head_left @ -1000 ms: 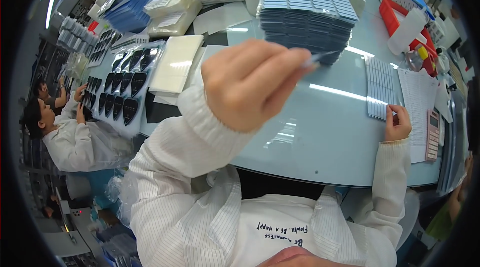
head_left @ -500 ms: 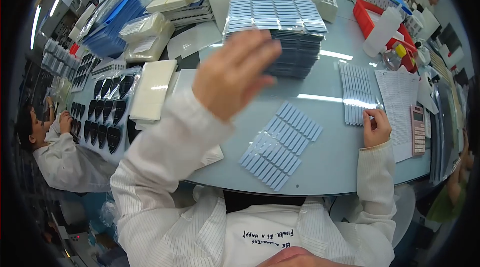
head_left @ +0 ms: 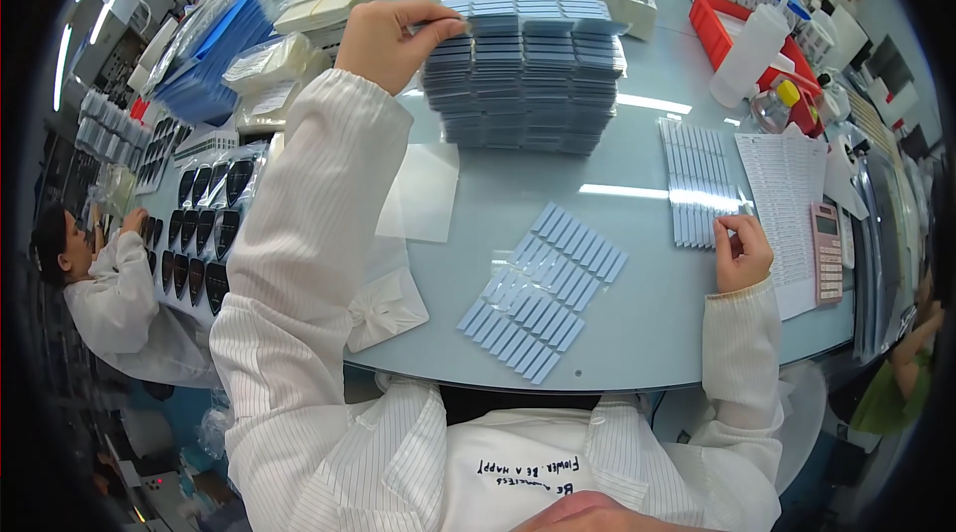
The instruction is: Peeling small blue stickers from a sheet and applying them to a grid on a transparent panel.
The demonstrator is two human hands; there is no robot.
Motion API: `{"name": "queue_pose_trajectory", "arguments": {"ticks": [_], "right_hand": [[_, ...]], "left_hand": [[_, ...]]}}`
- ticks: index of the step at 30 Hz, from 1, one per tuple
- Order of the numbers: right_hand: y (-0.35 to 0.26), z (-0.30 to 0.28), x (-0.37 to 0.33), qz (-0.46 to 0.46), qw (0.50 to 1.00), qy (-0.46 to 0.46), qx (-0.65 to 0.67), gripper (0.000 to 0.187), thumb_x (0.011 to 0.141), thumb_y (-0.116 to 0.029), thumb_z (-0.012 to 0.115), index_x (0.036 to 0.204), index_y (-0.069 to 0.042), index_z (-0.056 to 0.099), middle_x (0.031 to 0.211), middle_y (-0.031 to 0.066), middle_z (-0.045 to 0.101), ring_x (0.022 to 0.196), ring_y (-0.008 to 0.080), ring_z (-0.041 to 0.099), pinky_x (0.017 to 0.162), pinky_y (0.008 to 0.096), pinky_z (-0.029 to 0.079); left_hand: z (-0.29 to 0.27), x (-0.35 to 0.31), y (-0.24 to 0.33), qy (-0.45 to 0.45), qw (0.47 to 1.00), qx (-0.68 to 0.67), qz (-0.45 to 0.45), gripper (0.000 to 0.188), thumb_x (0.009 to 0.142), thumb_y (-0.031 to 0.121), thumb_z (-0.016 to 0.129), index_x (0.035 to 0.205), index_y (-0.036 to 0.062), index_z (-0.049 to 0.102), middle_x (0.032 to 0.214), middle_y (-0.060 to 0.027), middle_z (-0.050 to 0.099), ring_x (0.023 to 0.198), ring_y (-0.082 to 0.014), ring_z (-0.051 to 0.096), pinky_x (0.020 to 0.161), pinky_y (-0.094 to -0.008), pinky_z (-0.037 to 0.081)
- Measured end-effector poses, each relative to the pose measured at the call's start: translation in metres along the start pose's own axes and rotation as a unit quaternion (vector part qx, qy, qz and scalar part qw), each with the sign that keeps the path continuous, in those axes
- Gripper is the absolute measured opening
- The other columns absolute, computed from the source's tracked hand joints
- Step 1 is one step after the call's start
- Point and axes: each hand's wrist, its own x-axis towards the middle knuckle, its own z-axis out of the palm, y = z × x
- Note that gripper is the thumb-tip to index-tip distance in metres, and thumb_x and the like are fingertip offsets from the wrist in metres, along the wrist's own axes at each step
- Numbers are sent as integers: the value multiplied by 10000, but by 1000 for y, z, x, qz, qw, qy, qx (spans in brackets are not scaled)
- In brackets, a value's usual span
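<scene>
My left hand reaches to the tall stack of light-blue strip sheets in the middle. Its thumb and fingers pinch the near left corner of the top sheet, which looks slightly raised. My right hand is closed at the lower edge of a single narrow sheet of strips on the right; the fingertips are pressed together there, and the sheet's corner meets them. Between the hands and nearer to me, overlapping strip sheets lie slantwise on the glass tabletop.
Printed paper and a pink calculator lie right of my right hand. A red tray, a white squeeze bottle and a yellow-capped bottle stand behind. Black pointed pieces lie left, beside a co-worker.
My left hand has moved left and away from me, from in front of the stack to its top left corner, and now pinches the top sheet. My right hand stays at its sheet.
</scene>
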Motion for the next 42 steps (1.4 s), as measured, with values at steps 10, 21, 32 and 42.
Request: {"name": "queue_pose_trajectory", "arguments": {"ticks": [10,21,32,42], "right_hand": [[-1,-1,0,-10,1000,-14,-2,32,874,-29,685,888,-5,669,826,35,631,553,78,504,509,207,400],[-1,-2,0,6,999,-33,-5,51,888,-44,682,901,2,667,831,41,631,591,90,517,538,217,420],[-1,-2,0,-8,999,-31,-5,49,881,-48,692,888,-4,671,818,33,628,569,77,508,520,207,409],[-1,-3,-1,-3,999,-32,5,47,878,-44,694,888,-4,672,812,35,631,566,80,513,524,207,418]], "left_hand": [[-10,14,10,-53,997,30,-50,177,817,166,797,950,50,780,832,-86,732,752,-174,661,730,-297,538],[-14,22,2,-70,989,-25,-125,235,716,198,879,880,73,764,830,-76,730,806,-193,670,834,-344,514],[-17,23,8,-85,986,-22,-142,256,791,244,827,972,73,769,906,-108,731,858,-238,666,871,-367,519],[-7,6,-3,-99,965,185,159,190,936,139,649,1115,137,710,996,-82,727,868,-255,699,815,-324,561]]}}
